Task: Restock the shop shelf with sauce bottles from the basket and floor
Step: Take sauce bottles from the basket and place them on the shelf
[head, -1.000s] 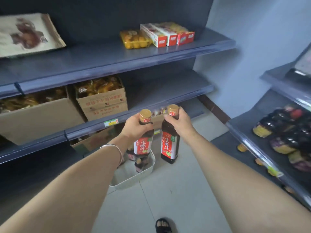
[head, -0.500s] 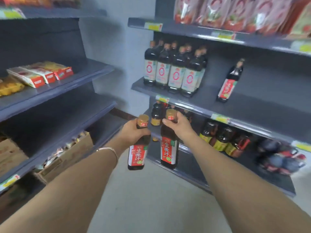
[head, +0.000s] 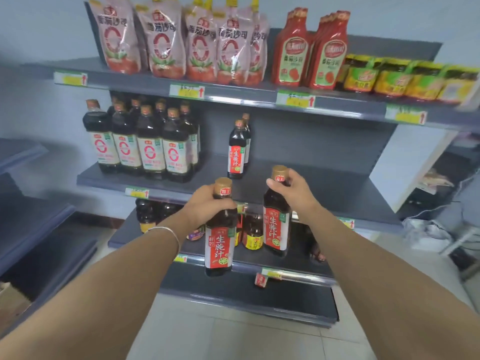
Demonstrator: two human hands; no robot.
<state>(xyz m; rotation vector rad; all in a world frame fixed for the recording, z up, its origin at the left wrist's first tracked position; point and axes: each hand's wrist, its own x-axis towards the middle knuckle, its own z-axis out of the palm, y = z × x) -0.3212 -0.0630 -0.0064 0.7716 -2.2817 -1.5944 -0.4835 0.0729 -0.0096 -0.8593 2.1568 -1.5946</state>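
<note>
The person has swung round from the basket on the floor, and the sauce shelving now faces them. The left hand (head: 207,205) is wrapped round the neck of one red-labelled bottle (head: 219,242), which hangs below the fist. Just above and between the two hands, a pair of matching bottles (head: 237,154) already stands on the middle shelf (head: 327,185). The right hand (head: 292,190) grips a second bottle (head: 276,227) by its neck and holds it a little higher, with bare shelf board beyond its knuckles. The carrying looks done. Setting both bottles down beside the pair should come next.
</note>
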